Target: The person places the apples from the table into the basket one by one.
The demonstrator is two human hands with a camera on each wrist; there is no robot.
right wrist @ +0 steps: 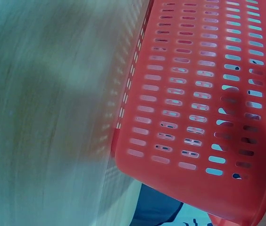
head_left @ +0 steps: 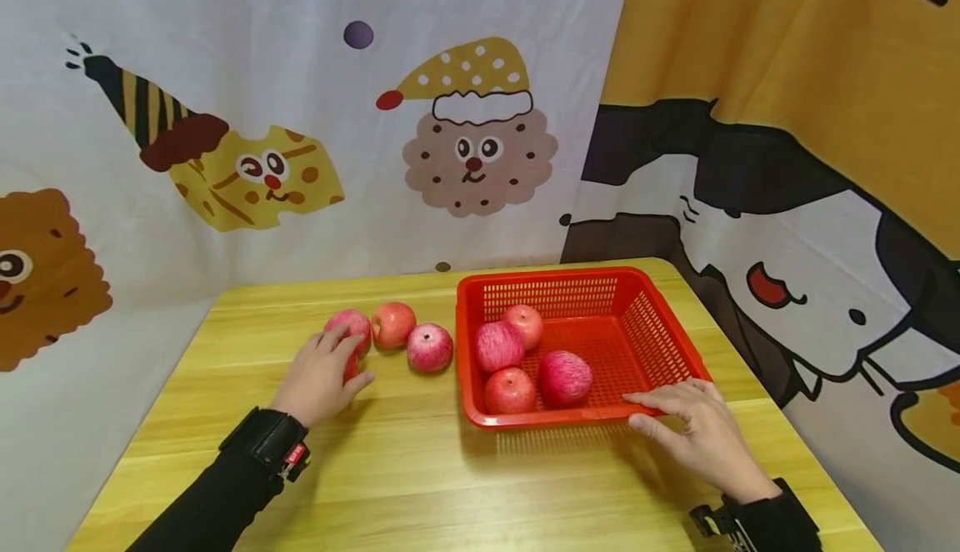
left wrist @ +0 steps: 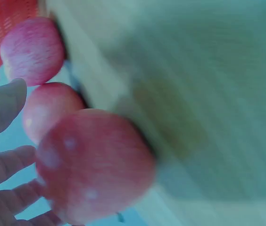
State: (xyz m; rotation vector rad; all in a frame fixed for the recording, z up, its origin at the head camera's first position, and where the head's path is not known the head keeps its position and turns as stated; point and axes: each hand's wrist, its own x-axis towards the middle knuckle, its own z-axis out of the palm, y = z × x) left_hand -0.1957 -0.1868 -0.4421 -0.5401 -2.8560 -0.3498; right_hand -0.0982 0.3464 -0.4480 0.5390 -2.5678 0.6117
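My left hand [head_left: 318, 377] reaches over a red apple [head_left: 351, 366], its fingers laid along the far side and the thumb spread away. In the left wrist view that apple [left wrist: 97, 165] fills the middle, with fingertips right at its skin. A pink apple [head_left: 348, 325] lies just behind it, partly under the fingers. Beside these sit a light red apple [head_left: 393, 324] and a streaked pink apple [head_left: 430, 347]. My right hand [head_left: 697, 431] holds the front rim of a red basket [head_left: 551, 420] near its right corner, fingers over the rim and thumb outside. Several apples [head_left: 566, 378] lie inside the basket.
The basket stands on a light wooden table [head_left: 405, 477], its left wall close to the streaked apple. A patterned curtain [head_left: 300, 35] hangs behind the table and along its right side.
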